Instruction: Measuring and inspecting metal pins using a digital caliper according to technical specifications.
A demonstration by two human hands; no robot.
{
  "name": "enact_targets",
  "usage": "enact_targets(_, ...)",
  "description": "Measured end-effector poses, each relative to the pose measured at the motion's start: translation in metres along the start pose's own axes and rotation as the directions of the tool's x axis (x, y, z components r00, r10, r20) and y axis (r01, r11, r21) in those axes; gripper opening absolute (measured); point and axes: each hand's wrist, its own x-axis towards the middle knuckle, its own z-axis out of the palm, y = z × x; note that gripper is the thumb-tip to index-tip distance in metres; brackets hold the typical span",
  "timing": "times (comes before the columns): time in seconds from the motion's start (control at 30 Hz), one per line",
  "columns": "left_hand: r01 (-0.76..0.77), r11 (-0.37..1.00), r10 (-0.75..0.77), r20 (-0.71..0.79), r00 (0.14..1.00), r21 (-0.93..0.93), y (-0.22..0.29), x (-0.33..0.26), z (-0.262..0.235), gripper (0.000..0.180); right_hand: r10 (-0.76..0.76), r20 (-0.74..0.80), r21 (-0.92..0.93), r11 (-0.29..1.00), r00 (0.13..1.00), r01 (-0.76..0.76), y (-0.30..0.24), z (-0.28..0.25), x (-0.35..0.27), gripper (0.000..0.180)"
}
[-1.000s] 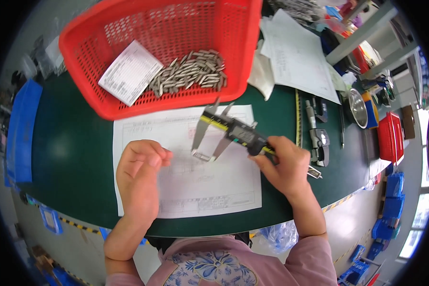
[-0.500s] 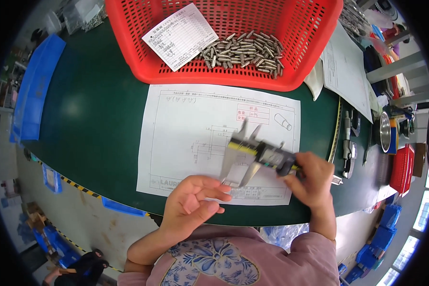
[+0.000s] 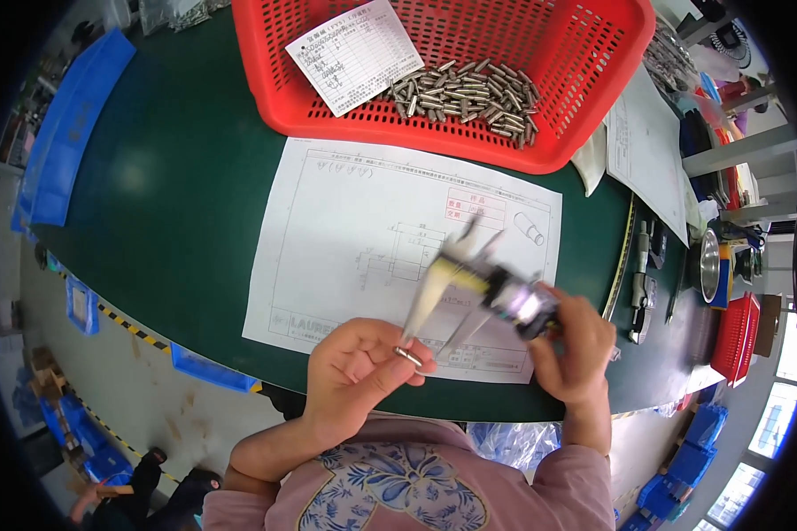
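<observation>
My left hand [image 3: 363,372] pinches a small metal pin [image 3: 408,357] between thumb and fingers, palm turned up. Wrapped in my right hand [image 3: 577,350] is a digital caliper [image 3: 494,292], blurred by motion. Its long jaws point down toward the left hand and stand apart. One jaw tip is close to the pin; whether they touch I cannot tell. Beneath both hands a printed technical drawing [image 3: 328,239] lies on the green table [image 3: 177,195]. Beyond it stands a red perforated basket [image 3: 398,134] with a heap of similar metal pins [image 3: 478,97] and a filled-in paper slip [image 3: 354,55].
At the left edge lies a blue tray [image 3: 75,133]. On the right are a micrometer [image 3: 642,296], a metal bowl [image 3: 710,265], a further paper sheet [image 3: 646,159] and a smaller red basket [image 3: 737,336]. Another person [image 3: 164,496] is at the lower left.
The pin has come out from between the caliper jaws and shows in my left fingers. The jaws have spread wider. The whole view has shifted and turned slightly.
</observation>
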Motion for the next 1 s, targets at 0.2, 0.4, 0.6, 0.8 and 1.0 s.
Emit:
enact_targets(0.2, -0.271, 0.833, 0.260, 0.090, 0.961, 0.483, 0.007, 0.008, -0.008, 0.021, 0.244, -0.359, 0.113, 0.969, 0.901, -0.218, 0.012, -0.012, 0.000, 0.030)
enact_targets(0.4, -0.244, 0.926, 0.271, -0.058, 0.961, 0.289, 0.003, 0.006, -0.006, 0.019, 0.135, -0.307, 0.112, 0.988, 0.942, -0.105, 0.016, -0.011, 0.005, 0.032)
enact_targets(0.6, -0.371, 0.864, 0.390, 0.015, 0.921, 0.340, 0.005, 0.005, -0.014, 0.022, 0.169, -0.176, 0.152, 0.978, 0.970, -0.143, 0.011, -0.019, 0.013, 0.034)
enact_targets(0.8, -0.348, 0.905, 0.379, -0.095, 0.920, 0.244, 0.002, 0.002, -0.012, 0.022, 0.191, -0.216, 0.182, 0.971, 0.957, -0.153, 0.015, 0.001, 0.011, 0.033)
enact_targets(1.0, -0.339, 0.922, 0.366, -0.139, 0.920, 0.187, -0.003, 0.007, -0.006, 0.019, 0.247, -0.220, 0.186, 0.960, 0.944, -0.208, 0.019, 0.003, 0.003, 0.032)
